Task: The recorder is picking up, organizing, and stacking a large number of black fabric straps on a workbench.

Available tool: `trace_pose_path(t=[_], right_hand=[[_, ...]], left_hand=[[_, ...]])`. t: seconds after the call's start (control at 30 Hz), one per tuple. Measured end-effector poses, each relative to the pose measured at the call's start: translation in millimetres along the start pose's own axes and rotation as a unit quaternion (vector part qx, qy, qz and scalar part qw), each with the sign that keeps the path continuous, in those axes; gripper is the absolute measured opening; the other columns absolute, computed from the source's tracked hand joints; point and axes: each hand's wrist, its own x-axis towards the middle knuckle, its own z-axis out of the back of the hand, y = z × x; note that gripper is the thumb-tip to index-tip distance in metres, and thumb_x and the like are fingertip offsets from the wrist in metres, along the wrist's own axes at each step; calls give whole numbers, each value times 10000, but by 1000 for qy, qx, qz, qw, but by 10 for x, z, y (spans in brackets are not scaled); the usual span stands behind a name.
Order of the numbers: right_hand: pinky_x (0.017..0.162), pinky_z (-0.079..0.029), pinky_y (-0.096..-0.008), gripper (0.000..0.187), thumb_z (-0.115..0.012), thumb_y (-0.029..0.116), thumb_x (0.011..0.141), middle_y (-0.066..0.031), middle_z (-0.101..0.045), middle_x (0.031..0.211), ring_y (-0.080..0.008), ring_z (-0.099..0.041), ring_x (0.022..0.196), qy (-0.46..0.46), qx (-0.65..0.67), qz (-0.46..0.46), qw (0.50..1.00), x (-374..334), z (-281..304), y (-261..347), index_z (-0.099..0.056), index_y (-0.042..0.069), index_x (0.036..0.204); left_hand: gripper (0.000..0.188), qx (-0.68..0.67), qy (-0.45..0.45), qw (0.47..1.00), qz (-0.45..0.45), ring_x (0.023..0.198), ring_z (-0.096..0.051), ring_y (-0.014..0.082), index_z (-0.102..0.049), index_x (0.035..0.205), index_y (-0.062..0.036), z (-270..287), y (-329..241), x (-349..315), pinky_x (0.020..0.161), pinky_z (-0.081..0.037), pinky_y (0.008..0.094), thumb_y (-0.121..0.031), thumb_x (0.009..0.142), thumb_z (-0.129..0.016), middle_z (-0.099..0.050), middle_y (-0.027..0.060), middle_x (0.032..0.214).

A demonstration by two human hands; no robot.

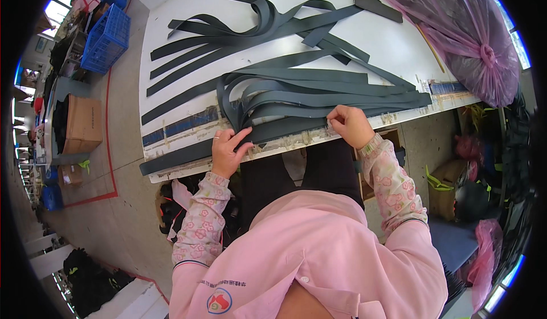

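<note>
- Left hand (228,152): thumb and index spread, at a grey strap (188,153).
- Right hand (352,127): fingertips together; cannot tell what they pinch.
- More straps (319,76) across white table (185,8).

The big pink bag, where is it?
In the head view, the big pink bag is at the upper right, by the right end of the white table, to the right of the dark grey strips.
</note>
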Motion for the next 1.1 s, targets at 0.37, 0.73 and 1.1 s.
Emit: trace_pose_path(t=[0.37,0.73,1.1], right_hand=[[616,-503,-339,300,-662,86,869,-83,-656,684,-183,-628,623,152,152,-8,977,178,-660,707,-651,7,1159],[793,-463,-428,83,-650,150,852,-87,-697,716,-300,-673,685,78,60,52,994,299,-1398,971,-682,87,896],[704,-527,-395,150,-655,122,843,-129,-697,739,-261,-694,710,104,109,8,989,294,-1142,784,-702,52,966]], left_hand=[[439,3,-23,1000,-12,746,-481,255,-686,1279,-224,-35,0,38,698,-433,369,-107,856,-690,-498,47,803],[481,-25,-49,998,-6,697,-493,245,-635,1343,-209,0,-23,41,681,-411,381,-120,871,-667,-503,48,773],[511,-9,-36,999,-13,737,-477,258,-663,1316,-284,-65,23,-8,700,-419,393,-81,847,-668,-488,45,799]])
